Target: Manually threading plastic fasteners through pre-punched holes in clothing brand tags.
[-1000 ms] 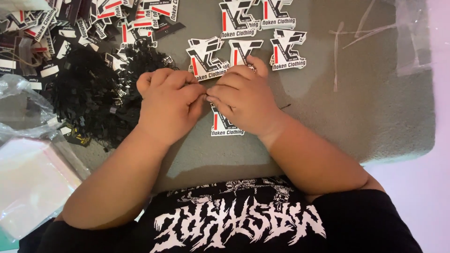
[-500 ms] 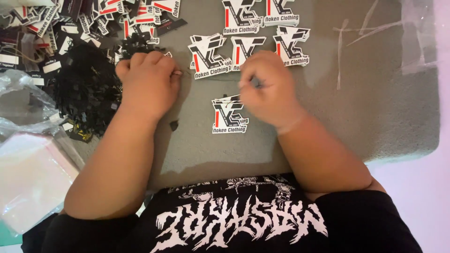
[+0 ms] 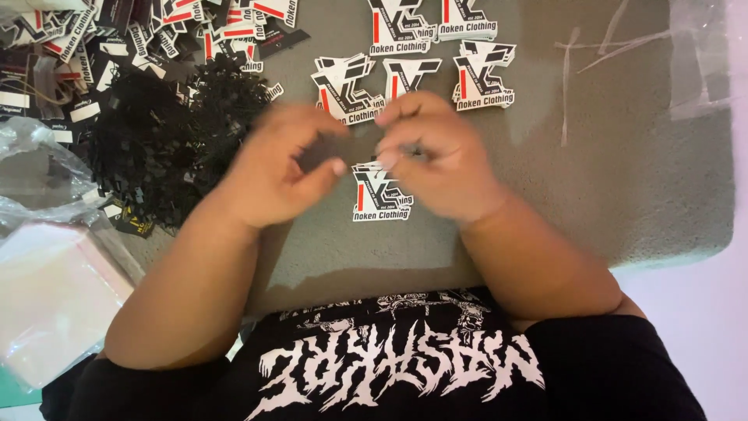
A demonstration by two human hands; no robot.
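Left hand (image 3: 276,168): hovering at frame centre, blurred, grip curling around a small dark piece (image 3: 315,152).
Right hand (image 3: 440,160): grip pressed together, contents too blurred to tell.
Die-cut tag (image 3: 382,199): lying on the grey worktop (image 3: 608,187), just below both hands.
Black fastener pile (image 3: 167,132): sitting at left.

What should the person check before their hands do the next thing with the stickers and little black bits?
1. Left hand grip holds a small dark piece: cannot tell, blurred.
2. Right hand grip pinches something: cannot tell, blurred.
3. Loose sticker lies flat on the grey mat: ok.
4. Pile of black fasteners sits close beside the left hand: ok.
5. Sticker stacks apart from the hands: not ok, fingers overlap one.
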